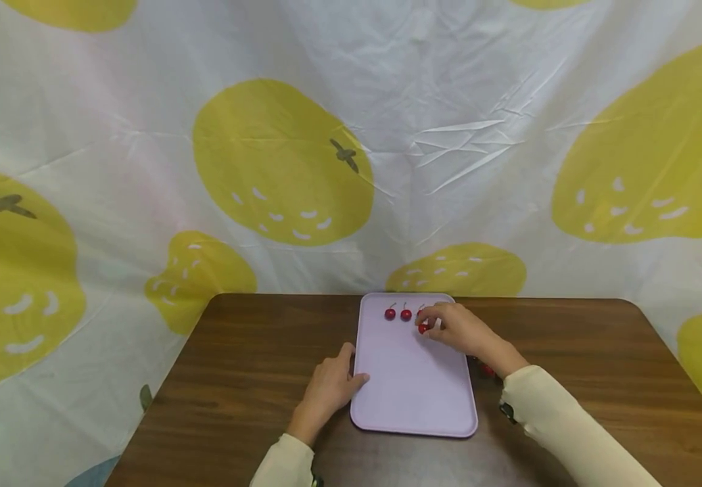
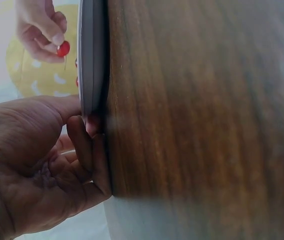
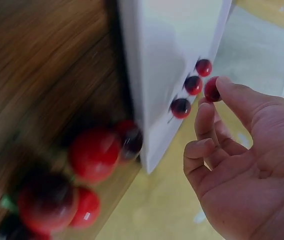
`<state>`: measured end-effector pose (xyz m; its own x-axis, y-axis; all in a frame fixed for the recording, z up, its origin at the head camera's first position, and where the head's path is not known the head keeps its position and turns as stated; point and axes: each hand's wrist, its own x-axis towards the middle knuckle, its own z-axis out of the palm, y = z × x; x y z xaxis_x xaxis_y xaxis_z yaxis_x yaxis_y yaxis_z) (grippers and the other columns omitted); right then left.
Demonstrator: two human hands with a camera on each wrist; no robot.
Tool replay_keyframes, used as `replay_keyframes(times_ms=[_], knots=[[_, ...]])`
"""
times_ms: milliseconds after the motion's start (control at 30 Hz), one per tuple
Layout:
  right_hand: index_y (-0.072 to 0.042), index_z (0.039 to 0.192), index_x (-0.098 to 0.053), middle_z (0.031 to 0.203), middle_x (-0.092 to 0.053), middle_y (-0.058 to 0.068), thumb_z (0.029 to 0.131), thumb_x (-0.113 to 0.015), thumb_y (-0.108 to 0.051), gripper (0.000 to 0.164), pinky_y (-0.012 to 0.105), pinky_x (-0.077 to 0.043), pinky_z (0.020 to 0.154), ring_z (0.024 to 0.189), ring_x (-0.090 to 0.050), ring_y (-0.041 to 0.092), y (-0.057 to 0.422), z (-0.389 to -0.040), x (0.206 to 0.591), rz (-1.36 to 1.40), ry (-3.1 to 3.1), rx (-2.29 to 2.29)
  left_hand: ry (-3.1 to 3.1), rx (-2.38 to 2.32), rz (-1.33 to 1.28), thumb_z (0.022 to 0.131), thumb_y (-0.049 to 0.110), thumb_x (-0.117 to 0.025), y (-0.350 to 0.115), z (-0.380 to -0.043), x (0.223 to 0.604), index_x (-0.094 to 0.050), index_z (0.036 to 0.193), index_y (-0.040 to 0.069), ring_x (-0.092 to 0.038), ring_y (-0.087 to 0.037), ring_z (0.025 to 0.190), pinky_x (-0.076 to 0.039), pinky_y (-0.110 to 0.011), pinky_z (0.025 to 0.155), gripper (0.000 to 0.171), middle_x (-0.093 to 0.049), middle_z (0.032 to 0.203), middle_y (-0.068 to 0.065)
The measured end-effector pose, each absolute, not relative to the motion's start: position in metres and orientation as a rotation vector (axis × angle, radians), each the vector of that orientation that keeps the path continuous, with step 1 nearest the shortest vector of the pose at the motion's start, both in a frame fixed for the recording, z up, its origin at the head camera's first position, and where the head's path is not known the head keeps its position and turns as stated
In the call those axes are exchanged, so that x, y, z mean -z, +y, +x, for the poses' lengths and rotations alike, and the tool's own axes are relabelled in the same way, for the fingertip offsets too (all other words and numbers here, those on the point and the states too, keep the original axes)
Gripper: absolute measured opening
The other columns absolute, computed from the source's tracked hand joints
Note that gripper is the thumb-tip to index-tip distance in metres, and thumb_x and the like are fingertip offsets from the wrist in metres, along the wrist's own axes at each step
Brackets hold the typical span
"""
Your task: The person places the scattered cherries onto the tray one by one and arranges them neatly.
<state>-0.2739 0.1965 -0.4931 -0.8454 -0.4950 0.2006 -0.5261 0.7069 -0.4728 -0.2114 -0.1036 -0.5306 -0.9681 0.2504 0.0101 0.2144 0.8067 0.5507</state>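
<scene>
My right hand [image 1: 457, 329] pinches a red cherry [image 1: 423, 329] between thumb and fingers above the far part of a pale lilac tray [image 1: 412, 392]. In the right wrist view that held cherry [image 3: 212, 89] is close to three others, which form a row on the tray; the nearest of them is a dark red cherry [image 3: 180, 108]. From the head view, a cherry [image 1: 390, 314] with its stem up marks the row's left end. My left hand [image 1: 329, 384] grips the tray's left edge, thumb over the rim and fingers along its outer side, as the left wrist view shows.
Several more cherries [image 3: 94, 154] lie on the brown wooden table [image 1: 253, 365] to the right of the tray, partly hidden by my right forearm in the head view. Behind the table hangs a white cloth [image 1: 387, 223] printed with yellow fruit.
</scene>
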Motion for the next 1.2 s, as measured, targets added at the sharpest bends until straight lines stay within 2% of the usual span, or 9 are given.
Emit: replay_keyframes(times_ms=[433, 667, 867, 1100, 1200], knots=[[-0.011, 0.103, -0.077, 0.088, -0.073, 0.000, 0.090, -0.081, -0.009, 0.014, 0.030, -0.050, 0.075, 0.083, -0.066, 0.018, 0.160, -0.282, 0.498, 0.952, -2.872, -0.785, 2.937, -0.874, 0.372, 0.095, 0.027, -0.081, -0.105, -0.209, 0.530, -0.055, 0.131, 0.006, -0.054, -0.019, 0.064, -0.044, -0.034, 0.058, 0.049, -0.061, 0.072, -0.006], [-0.013, 0.099, -0.077, 0.083, -0.074, -0.003, 0.089, -0.082, -0.010, 0.011, 0.032, -0.051, 0.078, 0.077, -0.064, 0.008, 0.150, -0.285, 0.500, 0.991, -2.875, -0.775, 2.934, -0.877, 0.375, 0.095, 0.028, -0.080, -0.104, -0.210, 0.531, -0.055, 0.131, 0.007, -0.054, -0.019, 0.064, -0.044, -0.034, 0.058, 0.049, -0.062, 0.072, -0.006], [-0.013, 0.098, -0.077, 0.086, -0.075, -0.002, 0.089, -0.083, -0.013, 0.011, 0.036, -0.052, 0.081, 0.078, -0.066, 0.009, 0.143, -0.287, 0.502, 0.991, -2.877, -0.728, 2.943, -0.875, 0.386, 0.094, 0.027, -0.081, -0.104, -0.210, 0.532, -0.055, 0.131, 0.006, -0.055, -0.019, 0.065, -0.045, -0.036, 0.059, 0.050, -0.065, 0.075, -0.008], [-0.012, 0.097, -0.076, 0.085, -0.074, 0.000, 0.089, -0.084, -0.013, 0.011, 0.030, -0.051, 0.076, 0.076, -0.062, 0.008, 0.139, -0.290, 0.506, 1.004, -2.871, -0.710, 2.962, -0.869, 0.414, 0.094, 0.026, -0.082, -0.104, -0.210, 0.533, -0.055, 0.129, 0.006, -0.054, -0.019, 0.063, -0.045, -0.035, 0.058, 0.048, -0.062, 0.072, -0.006], [-0.012, 0.098, -0.076, 0.088, -0.075, 0.000, 0.090, -0.083, -0.015, 0.011, 0.032, -0.052, 0.077, 0.078, -0.062, 0.008, 0.137, -0.291, 0.506, 0.997, -2.881, -0.701, 2.969, -0.867, 0.417, 0.093, 0.026, -0.082, -0.104, -0.210, 0.532, -0.055, 0.128, 0.006, -0.054, -0.019, 0.064, -0.045, -0.036, 0.058, 0.048, -0.063, 0.072, -0.006]])
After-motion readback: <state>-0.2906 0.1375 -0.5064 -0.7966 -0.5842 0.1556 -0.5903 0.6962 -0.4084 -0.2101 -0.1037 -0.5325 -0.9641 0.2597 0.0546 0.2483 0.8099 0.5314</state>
